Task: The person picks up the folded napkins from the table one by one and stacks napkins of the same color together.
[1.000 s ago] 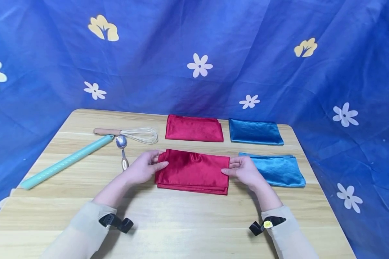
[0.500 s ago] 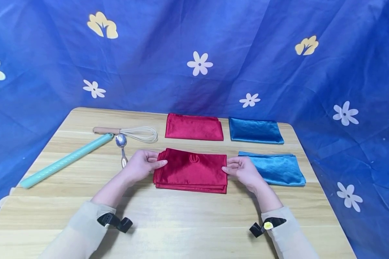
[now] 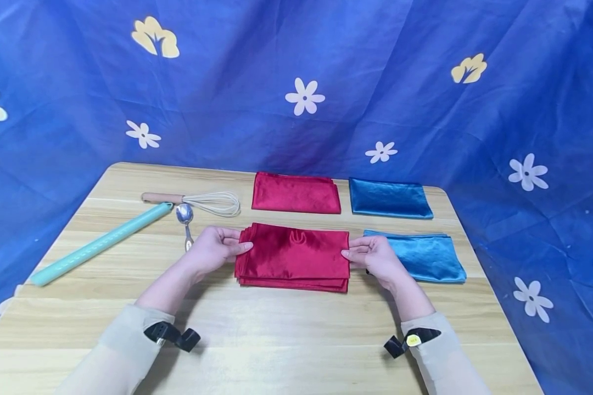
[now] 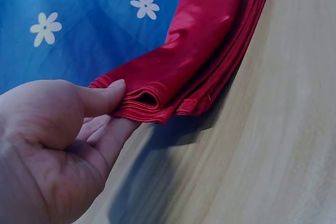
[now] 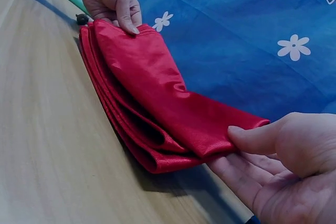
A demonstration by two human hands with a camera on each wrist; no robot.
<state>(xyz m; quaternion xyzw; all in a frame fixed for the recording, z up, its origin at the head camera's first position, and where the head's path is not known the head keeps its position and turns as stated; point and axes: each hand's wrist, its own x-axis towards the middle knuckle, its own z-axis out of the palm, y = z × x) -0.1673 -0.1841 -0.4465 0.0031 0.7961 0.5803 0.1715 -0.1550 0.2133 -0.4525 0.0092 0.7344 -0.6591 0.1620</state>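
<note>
A folded red satin cloth point(image 3: 294, 255) in several layers is held between both hands at the middle of the table. My left hand point(image 3: 217, 249) pinches its left end, thumb on top and fingers underneath. At the opposite end, my right hand point(image 3: 375, 257) grips it the same way. In the left wrist view the stacked folds of the cloth point(image 4: 184, 66) show along the near side, with a shadow on the wood below. The right wrist view shows the cloth point(image 5: 157, 87) sagging slightly between the hands, its upper surface creased at the far edge.
Behind lies another folded red cloth point(image 3: 296, 193), beside a dark blue folded cloth point(image 3: 390, 198). A lighter blue folded cloth point(image 3: 427, 258) sits by the right hand. On the left are a whisk point(image 3: 197, 202), a spoon point(image 3: 185, 216) and a turquoise rod point(image 3: 101, 244). A blue curtain point(image 3: 227, 82) hangs behind.
Both hands keep their hold on the red cloth, which has shifted only slightly. The crease at its far edge has changed shape. The other things stay where they were.
</note>
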